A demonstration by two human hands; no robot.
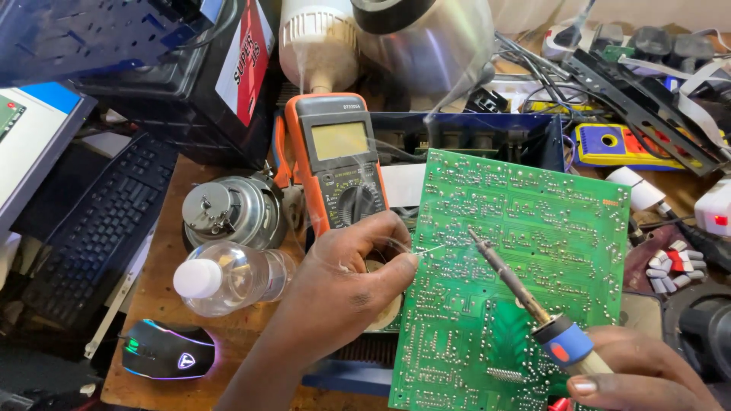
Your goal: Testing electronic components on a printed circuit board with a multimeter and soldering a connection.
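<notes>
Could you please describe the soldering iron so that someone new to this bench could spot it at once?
Find the large green circuit board in the middle of the cluttered bench. The soldering iron lies slanted across it, held by the right hand at the lower right. Its blue-and-orange collar and thin metal shaft set it apart.

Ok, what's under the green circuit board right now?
The green circuit board lies tilted over a blue metal chassis, whose rear wall shows above the board. A blue edge also shows below the left hand. Everything else beneath the board is covered.
</notes>
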